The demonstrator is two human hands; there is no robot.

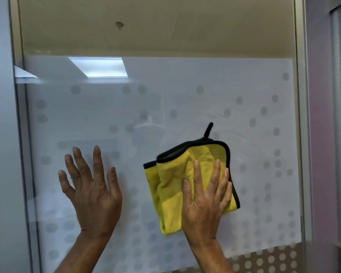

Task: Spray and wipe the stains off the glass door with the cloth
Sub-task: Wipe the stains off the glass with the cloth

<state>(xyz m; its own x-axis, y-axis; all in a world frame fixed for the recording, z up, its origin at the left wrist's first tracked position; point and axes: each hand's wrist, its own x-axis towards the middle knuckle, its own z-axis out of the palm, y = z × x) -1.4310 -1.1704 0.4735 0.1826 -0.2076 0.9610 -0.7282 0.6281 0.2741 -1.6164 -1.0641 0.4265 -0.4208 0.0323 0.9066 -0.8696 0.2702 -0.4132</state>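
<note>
- Currently the cloth (191, 182) is pinned flat against the glass door (165, 107) under the right hand (205, 200); fingers (197, 174) are spread over the cloth's lower right part, palm pressing, not pinching.
- The cloth is yellow with black edging, folded, a black hanging loop sticking up from its top edge; it sits right of centre on the frosted, dotted band of the pane.
- The left hand (91, 186) is held open with fingers apart, empty, at or just off the glass to the left of the cloth; contact cannot be confirmed.
- No spray bottle is seen.
- Key relation: faint curved smear streaks (234, 125) are visible above and up-right of the cloth, between it and the right door frame (301, 134). The streaks lie up and slightly right from the right hand, so an upward sweep is judged the likely next stroke.
- The right hand is clearly nearer the streaks; the left hand is well apart from them, across the pane.
- The folded cloth's longer side runs roughly vertical, tilted slightly, so a sideways pass would cover a taller band than a vertical one.
- Judged stage: wiping under way, streaked area not yet cleared.
</note>
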